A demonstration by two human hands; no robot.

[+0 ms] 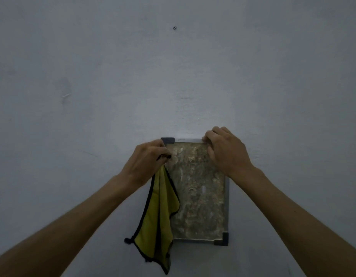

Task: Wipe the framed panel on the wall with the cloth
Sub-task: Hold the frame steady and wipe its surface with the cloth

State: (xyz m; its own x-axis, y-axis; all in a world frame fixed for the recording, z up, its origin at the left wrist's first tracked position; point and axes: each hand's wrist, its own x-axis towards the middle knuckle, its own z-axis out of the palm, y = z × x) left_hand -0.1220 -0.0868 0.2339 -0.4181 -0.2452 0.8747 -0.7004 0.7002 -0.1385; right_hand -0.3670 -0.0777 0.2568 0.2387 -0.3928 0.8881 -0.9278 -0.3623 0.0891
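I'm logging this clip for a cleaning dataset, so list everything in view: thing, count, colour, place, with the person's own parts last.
framed panel: one, mottled brownish-grey face, silver frame with dark grey corner caps, against the wall at lower centre.
cloth: one, yellow with black edging, hanging from the left hand over the panel's left edge.
screw: one, dark, small, in the wall high above the panel.
wall: one, pale grey-blue, fills the background.
left hand: one, at the panel's top left corner, pinching the cloth.
right hand: one, fingers curled over the panel's top right corner.
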